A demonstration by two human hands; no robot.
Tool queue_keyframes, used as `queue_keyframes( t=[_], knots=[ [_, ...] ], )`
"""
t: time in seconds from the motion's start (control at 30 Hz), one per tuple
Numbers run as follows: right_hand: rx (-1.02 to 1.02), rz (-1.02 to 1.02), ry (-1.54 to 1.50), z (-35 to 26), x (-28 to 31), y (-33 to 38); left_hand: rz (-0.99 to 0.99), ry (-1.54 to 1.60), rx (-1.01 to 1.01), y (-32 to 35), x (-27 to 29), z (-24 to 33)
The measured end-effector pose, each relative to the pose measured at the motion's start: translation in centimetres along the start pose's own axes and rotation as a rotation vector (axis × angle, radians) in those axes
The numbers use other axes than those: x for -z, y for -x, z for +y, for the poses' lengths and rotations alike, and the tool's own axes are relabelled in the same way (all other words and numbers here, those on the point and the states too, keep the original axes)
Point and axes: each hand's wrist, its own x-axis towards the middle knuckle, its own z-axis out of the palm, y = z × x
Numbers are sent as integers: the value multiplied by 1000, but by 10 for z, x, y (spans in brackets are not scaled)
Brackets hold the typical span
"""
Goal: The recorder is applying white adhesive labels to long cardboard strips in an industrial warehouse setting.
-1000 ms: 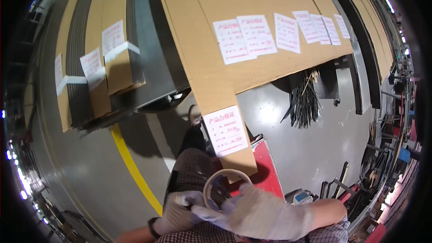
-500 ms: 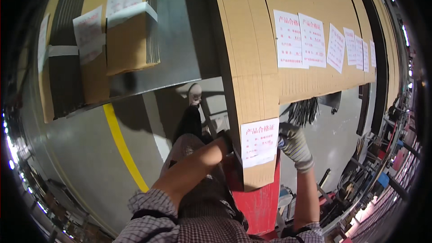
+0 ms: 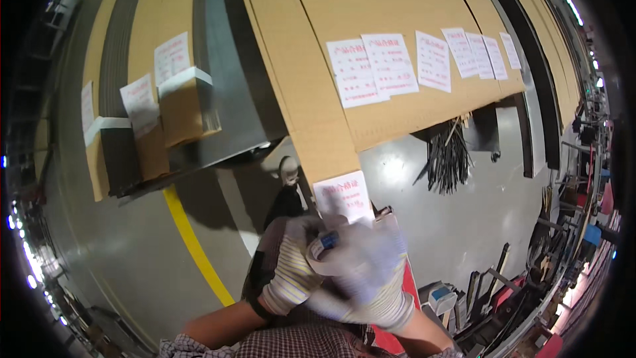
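Both my hands wear striped knit gloves and meet at the near end of a long, narrow cardboard piece (image 3: 324, 142). A white label sheet (image 3: 339, 193) with red print lies over that end. My left hand (image 3: 291, 272) is at the left of the end, its fingers partly hidden and smeared. My right hand (image 3: 381, 285) is blurred by motion and closed around what looks like a roll of tape (image 3: 323, 246) with a blue inner core. The roll sits between the two hands, just below the sheet.
Wide cardboard stacks (image 3: 391, 0) with several white label sheets (image 3: 391, 63) lie right of the narrow piece. Banded cardboard bundles (image 3: 182, 116) rest at the left. A bunch of black strips (image 3: 449, 159) hangs beneath the right stack. Below my hands is a red surface (image 3: 411, 285).
My hands have come together in front of the cardboard end, from either side of it. The roll has moved left with my right hand. My view has shifted, too.
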Motion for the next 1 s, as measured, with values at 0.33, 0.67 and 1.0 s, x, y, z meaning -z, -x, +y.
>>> queue_keyframes(
  t=[0.33,0.67,1.0],
  knots=[
    [-420,-292,-379,157,6,27,-346,284,195,-30,-7,-19],
    [-575,-849,-7,89,26,-21,-241,-252,-12,-57,23,14],
    [-169,-69,277,92,11,-1,-90,95,163,-39,9,33]
  ],
)
